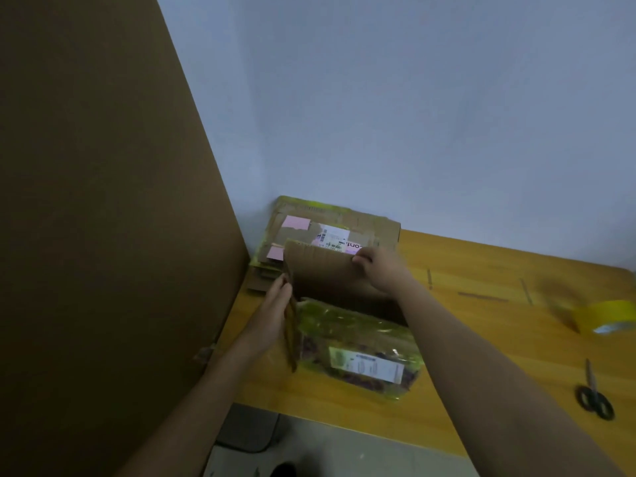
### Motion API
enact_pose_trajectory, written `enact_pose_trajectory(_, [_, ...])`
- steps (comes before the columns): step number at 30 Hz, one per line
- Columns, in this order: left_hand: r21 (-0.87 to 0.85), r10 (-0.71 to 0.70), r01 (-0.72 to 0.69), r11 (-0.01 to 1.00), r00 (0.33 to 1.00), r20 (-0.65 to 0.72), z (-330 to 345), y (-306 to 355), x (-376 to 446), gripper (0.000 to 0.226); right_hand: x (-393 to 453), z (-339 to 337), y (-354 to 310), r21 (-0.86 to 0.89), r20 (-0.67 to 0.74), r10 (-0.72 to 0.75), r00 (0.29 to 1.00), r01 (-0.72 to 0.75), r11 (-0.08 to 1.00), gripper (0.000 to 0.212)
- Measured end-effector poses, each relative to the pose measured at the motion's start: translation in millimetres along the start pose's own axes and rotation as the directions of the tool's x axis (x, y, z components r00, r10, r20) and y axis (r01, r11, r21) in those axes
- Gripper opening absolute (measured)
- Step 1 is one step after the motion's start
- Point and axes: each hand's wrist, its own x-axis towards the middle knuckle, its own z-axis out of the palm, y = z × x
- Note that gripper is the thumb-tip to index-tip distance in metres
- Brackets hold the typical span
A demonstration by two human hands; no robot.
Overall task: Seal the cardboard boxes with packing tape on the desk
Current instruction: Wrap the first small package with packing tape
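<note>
The open brown cardboard box [344,297] is flanked: left hand [275,311] flat against its left flap, right hand [378,270] gripping its rear flap; the yellow tape roll [609,316] lies far right, nearer the right hand.

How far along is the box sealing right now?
Done, by the look of it: the flat box against the wall carries tape and labels. In hand: the open box, with the left hand against its side flap and the right hand pinching the raised far flap; its near flap already carries old yellow-green tape. Left: close the flaps and tape the seam. The tape roll and scissors lie untouched on the desk.
</note>
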Motion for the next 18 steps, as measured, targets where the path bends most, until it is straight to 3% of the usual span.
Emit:
enact_pose_trajectory(5, [0.246,0.04,-0.064,0.967,0.994,0.103,4,-5,6,0.057,-2,-2,2,-0.061,0.007,-0.072,0.997,0.072,0.996,0.028])
enact_pose_trajectory(8, [0.468,0.056,-0.047,0.883,0.998,-0.007,16,-1,7,0.072,-4,-5,0,-0.055,0.022,-0.081,0.997,0.082,0.995,0.027])
enact_pose_trajectory(12, [0.164,-0.076,0.112,0.98,0.975,-0.209,50,9,11,0.092,-13,-9,0,-0.042,0.022,-0.106,0.994,0.107,0.993,0.027])
enact_pose_trajectory(15, [0.103,-0.118,0.144,0.984,0.967,-0.226,68,5,15,0.106,-18,-6,0,-0.01,0.035,-0.11,0.993,0.11,0.994,0.025])
enact_pose_trajectory(18, [0.006,-0.135,0.139,0.99,0.97,-0.202,72,3,14,0.095,-21,-5,-1,0.001,0.03,-0.077,0.997,0.077,0.997,0.027])
